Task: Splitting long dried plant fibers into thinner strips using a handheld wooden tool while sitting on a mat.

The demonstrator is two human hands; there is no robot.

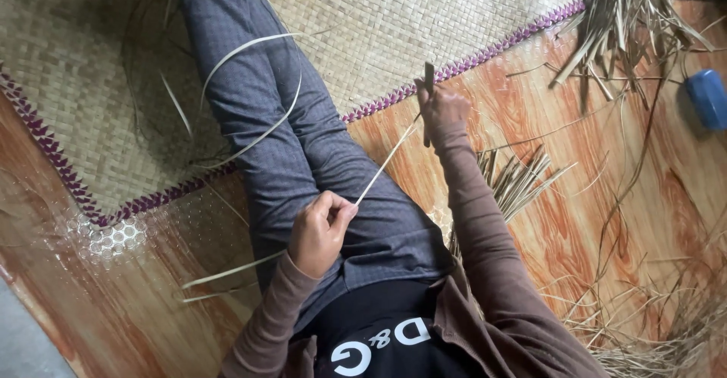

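The left hand [319, 230] rests on the lap, fingers pinched tight on the near end of a thin pale strip [386, 160]. The strip runs taut up and right to the right hand [441, 109], held out on a stretched arm and closed around a dark knife [429, 82] over the woven mat [424, 29]'s edge.

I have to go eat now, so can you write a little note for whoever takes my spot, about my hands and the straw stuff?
Left hand: pinches one end of a pale reed strip, above the lap.
Right hand: grips a dark knife-like tool at the strip's far end; strip is taut between both hands.
Around: woven mat under the legs, loose strips on it, reed bundle beside the right arm, bigger pile beyond.
Done or left: cannot tell.
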